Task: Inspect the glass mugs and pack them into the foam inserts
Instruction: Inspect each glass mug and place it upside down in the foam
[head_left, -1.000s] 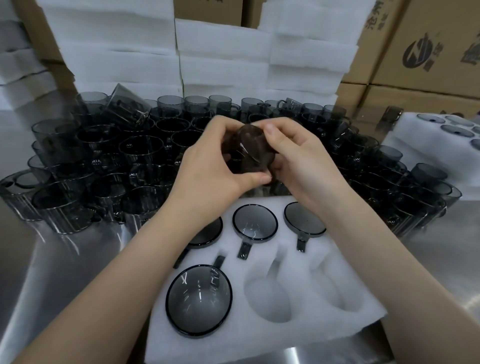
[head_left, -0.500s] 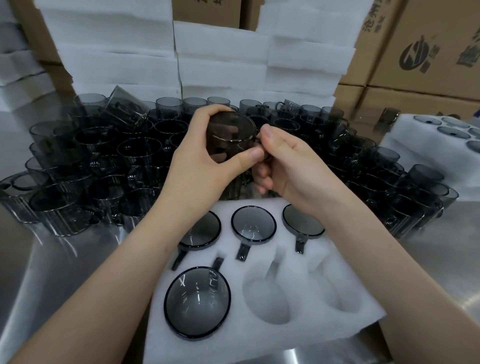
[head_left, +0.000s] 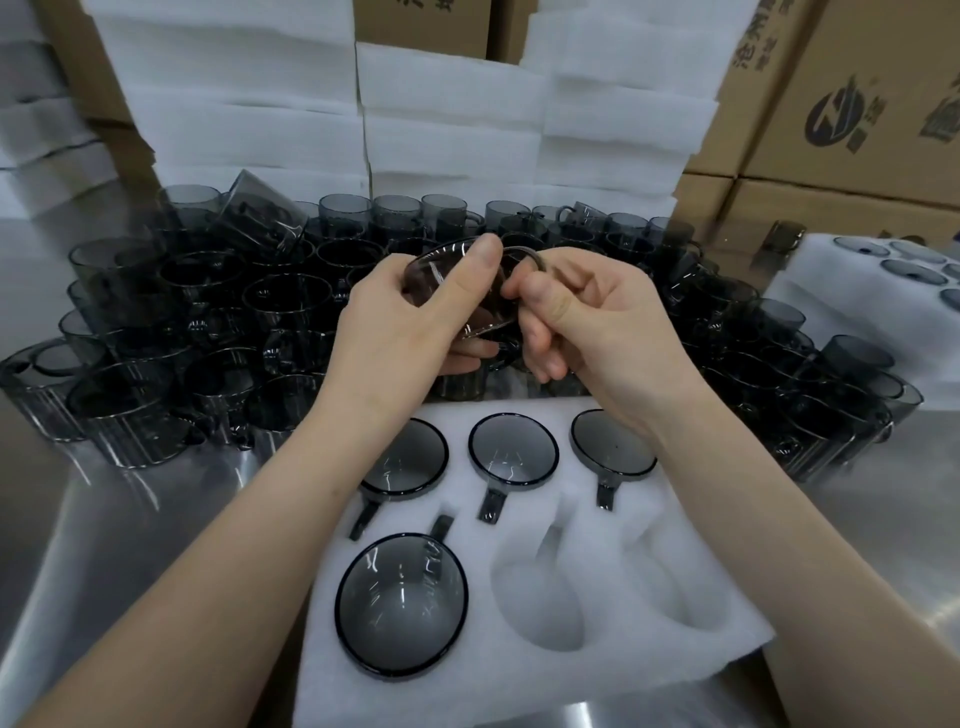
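Note:
Both hands hold one smoky grey glass mug (head_left: 441, 280) above the crowd of loose mugs. My left hand (head_left: 410, 332) wraps its body, thumb across the round face that is turned toward me. My right hand (head_left: 597, 322) pinches the mug's handle at the right. Below lies a white foam insert (head_left: 649, 660) with several mugs seated in its pockets, the nearest at front left (head_left: 402, 605). Two pockets at the front right (head_left: 550, 603) are empty.
Many grey glass mugs (head_left: 208, 332) stand packed across the steel table (head_left: 104, 545) behind the insert. Stacks of white foam (head_left: 441, 130) and cardboard boxes (head_left: 857, 104) rise at the back. A filled foam insert (head_left: 831, 322) sits at the right.
The held mug has been turned in my hands: its round face tilted up toward me, then over to the left, while my right hand shifted onto the handle.

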